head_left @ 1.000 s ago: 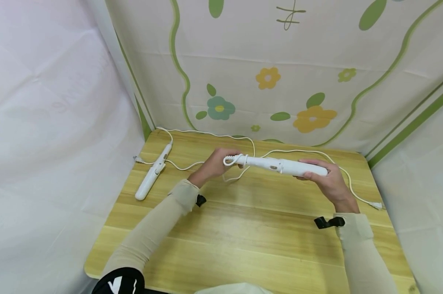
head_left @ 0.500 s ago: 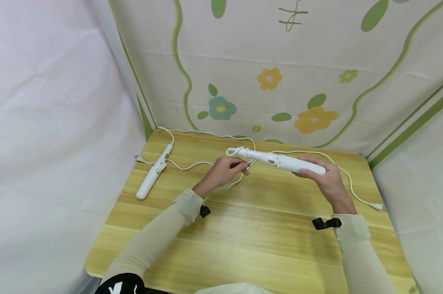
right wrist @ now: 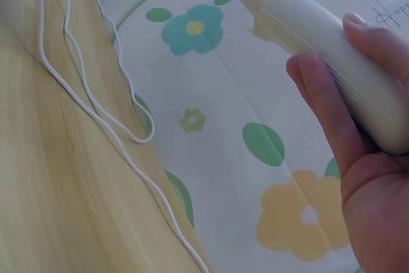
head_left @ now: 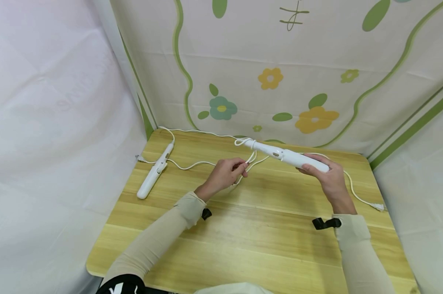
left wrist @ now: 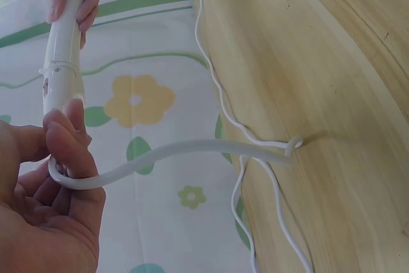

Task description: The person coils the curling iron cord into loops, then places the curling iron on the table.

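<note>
My right hand (head_left: 328, 177) grips a white curling iron (head_left: 293, 158) by its thick rounded end, holding it above the table. The iron slants, its narrow cord end pointing to the far left. A loop of white cord (head_left: 240, 141) hangs at that end. Below it, my left hand (head_left: 227, 173) pinches the iron's power cord (left wrist: 172, 151) between thumb and fingers. In the right wrist view, the thumb and fingers lie on either side of the iron's ribbed body (right wrist: 339, 55).
A second white curling iron (head_left: 151, 175) lies slanted on the left of the wooden table (head_left: 243, 245). Its cord (head_left: 206, 132) runs along the back edge. One plug (head_left: 377, 206) lies at the right edge, another (head_left: 139, 158) at the left. A flowered cloth wall stands behind.
My left hand has left the iron's narrow end and shifted down and right onto the cord. The iron's cord end has swung up and away; my right hand stays nearly in place.
</note>
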The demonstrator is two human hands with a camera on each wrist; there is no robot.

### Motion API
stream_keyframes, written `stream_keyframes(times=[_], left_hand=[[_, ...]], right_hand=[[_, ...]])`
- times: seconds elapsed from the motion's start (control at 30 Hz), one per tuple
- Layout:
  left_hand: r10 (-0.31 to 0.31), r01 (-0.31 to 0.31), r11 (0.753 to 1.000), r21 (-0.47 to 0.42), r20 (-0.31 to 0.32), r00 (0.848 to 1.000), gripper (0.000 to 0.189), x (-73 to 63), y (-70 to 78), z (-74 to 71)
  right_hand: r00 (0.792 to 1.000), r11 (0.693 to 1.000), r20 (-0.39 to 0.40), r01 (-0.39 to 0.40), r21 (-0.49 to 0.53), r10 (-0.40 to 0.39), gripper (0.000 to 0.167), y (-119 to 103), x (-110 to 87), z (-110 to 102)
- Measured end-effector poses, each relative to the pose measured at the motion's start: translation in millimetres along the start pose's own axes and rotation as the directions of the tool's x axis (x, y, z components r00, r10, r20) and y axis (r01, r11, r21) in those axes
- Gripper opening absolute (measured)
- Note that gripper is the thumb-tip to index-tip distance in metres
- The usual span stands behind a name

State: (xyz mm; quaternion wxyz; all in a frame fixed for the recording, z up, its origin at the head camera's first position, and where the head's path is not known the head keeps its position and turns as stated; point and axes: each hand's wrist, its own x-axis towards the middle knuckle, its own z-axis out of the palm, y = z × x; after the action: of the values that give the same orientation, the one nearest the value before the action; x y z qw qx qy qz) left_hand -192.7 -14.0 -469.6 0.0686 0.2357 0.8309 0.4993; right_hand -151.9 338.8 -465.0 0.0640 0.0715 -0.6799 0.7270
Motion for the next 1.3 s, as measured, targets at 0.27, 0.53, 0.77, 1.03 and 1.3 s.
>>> stream_keyframes(times=[0.27, 0.53, 0.77, 1.03, 1.3], left_hand=[[-0.008, 0.009, 0.997, -0.078, 0.024, 1.0, 0.025, -5.0, 3.0, 1.2], [0.077, -0.077, 0.995, 0.068, -0.005, 0.997, 0.031, -9.3, 11.2, -11.4], [0.233, -0.221, 0.932, 0.289, -0.008, 0.973, 0.027, -1.6, 19.5, -33.4], [0.25, -0.219, 0.911, 0.349, -0.045, 0.967, 0.025, 9.5, 24.0, -57.6], [0.226, -0.189, 0.915, 0.357, -0.065, 0.972, 0.024, 22.3, 13.5, -60.7]], right_hand=[[0.997, 0.996, -0.075, -0.018, 0.088, 0.025, 0.04, 1, 0.5, -6], [0.995, 0.996, -0.07, -0.062, 0.06, 0.066, 0.042, 4, -2.6, -17], [0.989, 0.956, 0.057, -0.119, -0.269, 0.139, 0.044, 3, -5.5, -11], [0.967, 0.884, 0.183, -0.076, -0.461, 0.178, 0.042, 1, -8.8, -10], [0.954, 0.91, 0.231, -0.082, -0.407, 0.189, 0.038, -9, -16.7, -10]])
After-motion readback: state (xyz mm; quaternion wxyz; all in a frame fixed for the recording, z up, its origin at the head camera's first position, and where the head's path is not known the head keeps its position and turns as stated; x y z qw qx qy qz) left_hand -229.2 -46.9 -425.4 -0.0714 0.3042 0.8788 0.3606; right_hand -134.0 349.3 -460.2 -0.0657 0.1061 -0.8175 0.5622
